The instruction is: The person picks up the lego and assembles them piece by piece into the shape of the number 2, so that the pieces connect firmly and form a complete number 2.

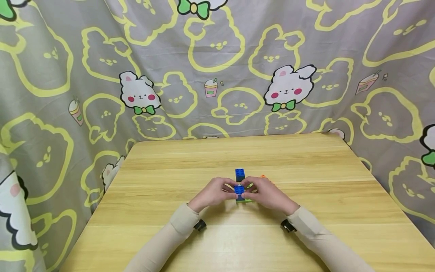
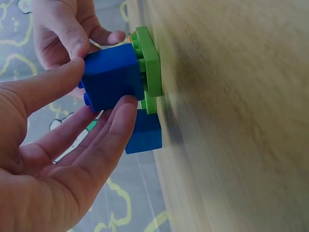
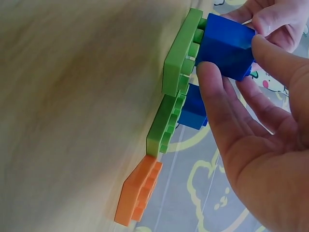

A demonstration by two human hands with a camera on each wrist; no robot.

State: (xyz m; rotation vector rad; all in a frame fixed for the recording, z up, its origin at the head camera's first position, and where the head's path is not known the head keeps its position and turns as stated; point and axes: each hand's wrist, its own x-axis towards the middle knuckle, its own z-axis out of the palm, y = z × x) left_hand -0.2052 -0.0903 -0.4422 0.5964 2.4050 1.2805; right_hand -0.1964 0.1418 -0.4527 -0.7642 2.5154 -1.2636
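Observation:
Both hands grip a blue toy building block from its two sides. My left hand has thumb and fingertips on its left side; my right hand pinches it from the right. In the left wrist view the blue block's studless end lies right at the studs of a low green block. A second blue block stands just behind, beyond the fingers. The right wrist view shows it beside another low green block, its lower part partly hidden.
An orange block lies on the table past the green ones, mostly behind my right hand in the head view. The wooden table reaches back to a patterned curtain, which also hangs along both sides.

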